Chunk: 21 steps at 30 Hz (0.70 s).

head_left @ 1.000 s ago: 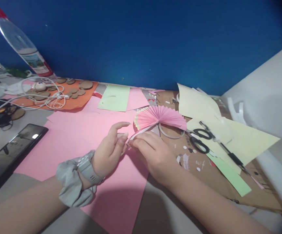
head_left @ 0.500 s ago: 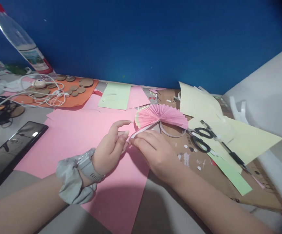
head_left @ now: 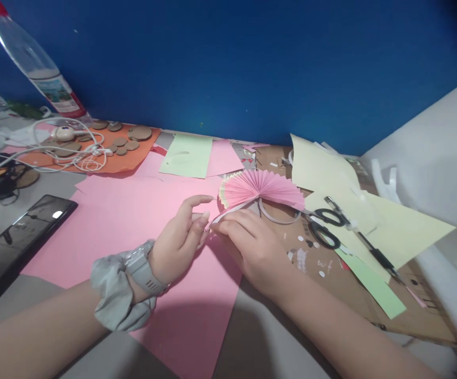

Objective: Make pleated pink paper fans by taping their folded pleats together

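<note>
My left hand (head_left: 179, 239) and my right hand (head_left: 250, 245) meet over a large pink paper sheet (head_left: 133, 231). Both pinch the near end of a thin white strip (head_left: 232, 209) that runs up to a pleated pink paper fan (head_left: 260, 188). The left index finger sticks out; its other fingers are curled on the strip. A grey watch and a grey scrunchie (head_left: 120, 295) sit on my left wrist. A white tape ring (head_left: 278, 213) lies just right of the strip.
Black-handled scissors (head_left: 323, 226) and a pen (head_left: 365, 242) lie on yellow paper sheets (head_left: 374, 210) at right. A green sheet (head_left: 185, 155), an orange sheet with brown discs (head_left: 128, 139), white cables (head_left: 66, 152), a bottle (head_left: 35, 63) and a dark phone (head_left: 11, 242) lie left.
The hands stay pinched on the strip; only the view has shifted slightly.
</note>
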Tool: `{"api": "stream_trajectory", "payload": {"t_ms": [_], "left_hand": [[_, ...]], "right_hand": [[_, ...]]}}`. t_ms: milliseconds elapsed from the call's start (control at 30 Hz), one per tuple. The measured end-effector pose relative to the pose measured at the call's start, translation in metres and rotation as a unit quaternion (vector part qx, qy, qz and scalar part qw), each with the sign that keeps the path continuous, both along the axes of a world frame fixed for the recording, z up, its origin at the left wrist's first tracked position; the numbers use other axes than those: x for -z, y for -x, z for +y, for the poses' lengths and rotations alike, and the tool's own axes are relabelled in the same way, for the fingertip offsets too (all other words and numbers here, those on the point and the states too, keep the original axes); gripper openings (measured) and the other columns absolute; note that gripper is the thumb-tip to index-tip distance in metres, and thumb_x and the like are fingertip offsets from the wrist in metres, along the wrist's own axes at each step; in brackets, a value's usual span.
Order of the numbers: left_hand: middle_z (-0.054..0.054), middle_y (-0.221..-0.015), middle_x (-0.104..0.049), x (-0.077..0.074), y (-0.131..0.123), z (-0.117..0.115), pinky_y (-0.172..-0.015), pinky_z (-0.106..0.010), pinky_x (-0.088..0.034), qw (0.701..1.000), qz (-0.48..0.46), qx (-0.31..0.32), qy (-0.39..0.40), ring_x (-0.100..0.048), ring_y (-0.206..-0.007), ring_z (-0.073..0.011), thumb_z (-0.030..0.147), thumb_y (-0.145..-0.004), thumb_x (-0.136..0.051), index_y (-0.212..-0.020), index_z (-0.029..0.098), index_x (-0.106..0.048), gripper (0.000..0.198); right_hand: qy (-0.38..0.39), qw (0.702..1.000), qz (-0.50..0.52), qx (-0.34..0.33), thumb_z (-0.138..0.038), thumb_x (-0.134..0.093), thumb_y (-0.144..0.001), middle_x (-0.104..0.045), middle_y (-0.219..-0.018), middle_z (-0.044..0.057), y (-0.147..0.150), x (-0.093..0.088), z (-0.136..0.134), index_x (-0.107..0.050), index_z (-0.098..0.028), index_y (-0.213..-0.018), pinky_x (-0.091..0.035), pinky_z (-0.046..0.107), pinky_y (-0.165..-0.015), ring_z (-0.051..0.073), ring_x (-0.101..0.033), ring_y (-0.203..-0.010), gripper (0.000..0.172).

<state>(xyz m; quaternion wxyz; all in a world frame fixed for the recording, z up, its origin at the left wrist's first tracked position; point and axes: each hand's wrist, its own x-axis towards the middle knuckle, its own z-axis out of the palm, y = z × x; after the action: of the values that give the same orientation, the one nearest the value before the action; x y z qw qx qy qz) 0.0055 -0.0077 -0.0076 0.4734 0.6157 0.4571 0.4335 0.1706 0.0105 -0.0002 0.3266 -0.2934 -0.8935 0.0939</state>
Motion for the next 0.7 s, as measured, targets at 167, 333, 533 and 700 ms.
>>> {"api": "stream_trajectory", "payload": {"t_ms": [167,333,533,700], "left_hand": [[0.009,-0.054,-0.035,0.0002,-0.0003,-0.0001,-0.046,-0.020,-0.031,1.000,-0.002,-0.002,0.010,-0.034,-0.045,-0.0080,0.033,-0.094,-0.032,-0.121,0.021,-0.034,0.029],[0.008,-0.054,-0.036,0.0013,0.0006,0.0002,-0.047,-0.020,-0.031,1.000,0.002,0.000,0.002,-0.035,-0.046,-0.0079,0.033,-0.094,-0.032,-0.121,0.021,-0.035,0.030],[0.008,-0.055,-0.036,0.0014,0.0012,0.0004,-0.047,-0.020,-0.031,1.000,0.004,-0.004,0.010,-0.035,-0.045,-0.0075,0.033,-0.094,-0.032,-0.121,0.022,-0.035,0.029],[0.009,-0.054,-0.035,0.0002,0.0007,-0.0002,-0.047,-0.019,-0.032,1.000,0.001,0.001,0.006,-0.035,-0.045,-0.0069,0.032,-0.095,-0.031,-0.121,0.023,-0.035,0.028]], "right_hand": [[0.014,1.000,-0.002,-0.005,-0.015,-0.043,-0.090,-0.062,-0.088,0.009,-0.0003,-0.0001,0.0009,-0.058,-0.012,-0.089,-0.043,0.032,-0.076,0.018,-0.053,-0.083,0.016],[-0.005,1.000,-0.005,-0.007,-0.014,-0.042,-0.090,-0.063,-0.087,0.010,-0.0001,-0.0003,0.0003,-0.059,-0.011,-0.088,-0.043,0.031,-0.076,0.018,-0.053,-0.082,0.017],[-0.019,1.000,-0.024,-0.002,-0.014,-0.040,-0.091,-0.063,-0.088,0.011,0.0000,-0.0007,0.0000,-0.060,-0.010,-0.090,-0.044,0.032,-0.076,0.018,-0.052,-0.083,0.020],[-0.023,1.000,-0.019,0.001,-0.014,-0.041,-0.091,-0.063,-0.087,0.010,-0.0007,-0.0007,0.0015,-0.059,-0.010,-0.090,-0.044,0.032,-0.076,0.018,-0.052,-0.082,0.019]]}}
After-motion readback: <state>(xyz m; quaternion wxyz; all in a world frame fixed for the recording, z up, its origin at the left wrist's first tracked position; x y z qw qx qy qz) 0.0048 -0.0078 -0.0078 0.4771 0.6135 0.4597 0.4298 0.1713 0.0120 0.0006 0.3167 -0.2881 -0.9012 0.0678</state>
